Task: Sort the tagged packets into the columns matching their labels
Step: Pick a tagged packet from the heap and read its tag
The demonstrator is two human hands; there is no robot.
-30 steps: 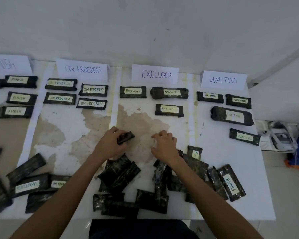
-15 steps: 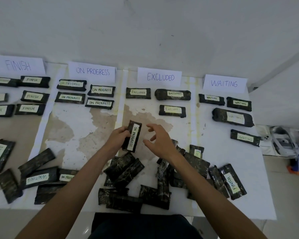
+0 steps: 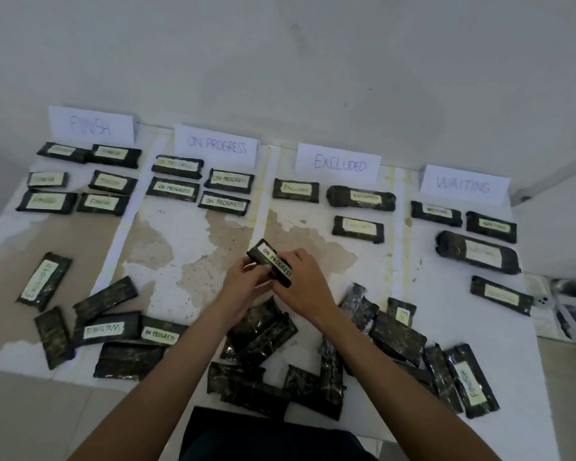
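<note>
Packet tagged ON PROGRESS (image 3: 270, 263) was held label-up over the table (image 3: 187, 241), near the line between the ON PROGRESS and EXCLUDED columns. The left hand (image 3: 243, 284) gripped its left edge and the right hand (image 3: 305, 281) pinched its near end. Six sorted packets (image 3: 113, 155) lay under the FINISH sign (image 3: 90, 125), four (image 3: 173, 188) under the ON PROGRESS sign (image 3: 216, 146), three (image 3: 361, 197) under the EXCLUDED sign (image 3: 338, 163) and four (image 3: 478, 251) under the WAITING sign (image 3: 463, 185). Unsorted packets (image 3: 263, 331) lay heaped along the table's near edge, many label-down. A stray EXCLUDED packet (image 3: 44, 281) lay low in the FINISH column.
</note>
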